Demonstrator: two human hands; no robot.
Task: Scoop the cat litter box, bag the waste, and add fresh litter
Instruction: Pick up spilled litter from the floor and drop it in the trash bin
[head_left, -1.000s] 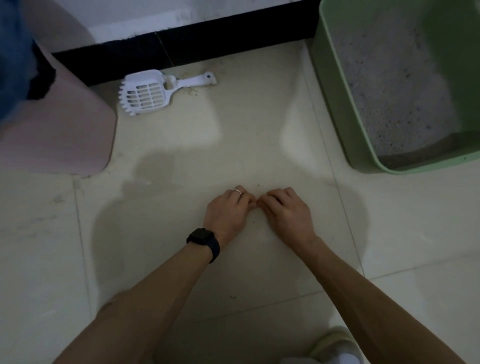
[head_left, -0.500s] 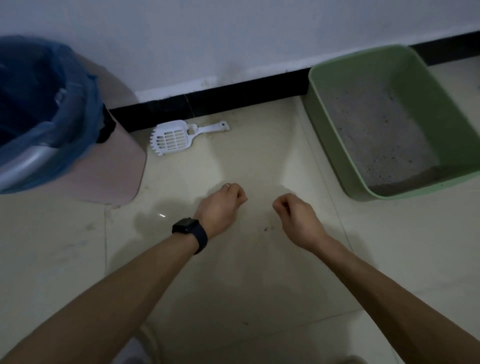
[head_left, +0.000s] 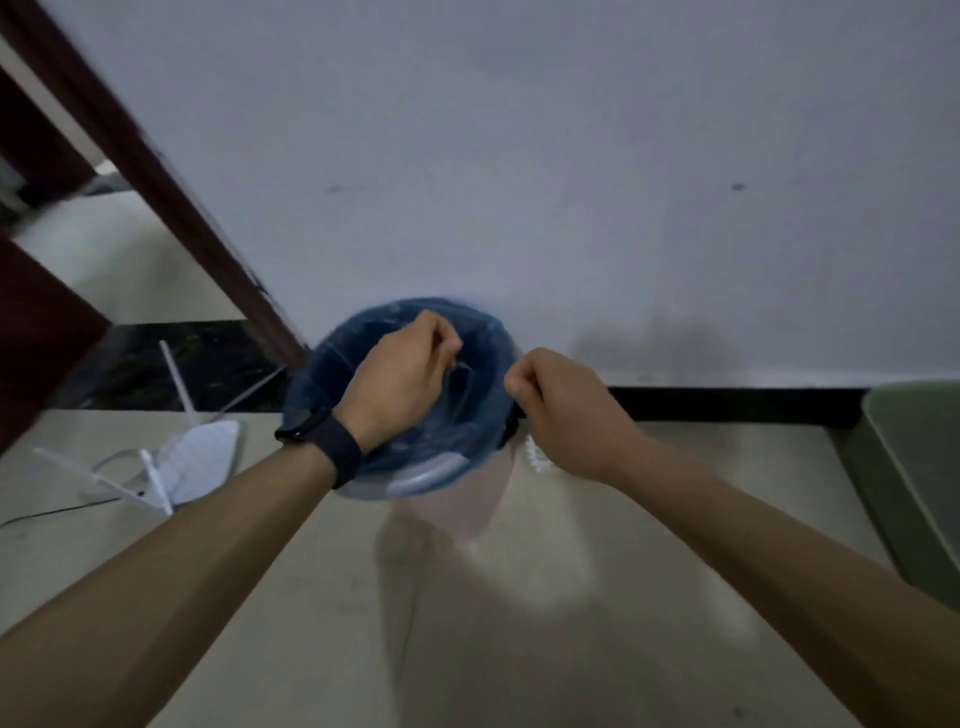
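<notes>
Directly beneath the left hand's curled fingers gapes the blue-bagged trash bin. The right hand, fingers clenched too, hovers at its rim; the green litter box lies well rightward.

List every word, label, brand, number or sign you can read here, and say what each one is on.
No text can be read in this view.
The watch has a dark screen that shows nothing.
The router is blurred, and no marking on it is legible.
The bin, its blue bag, the litter box and the wall show no print.
</notes>
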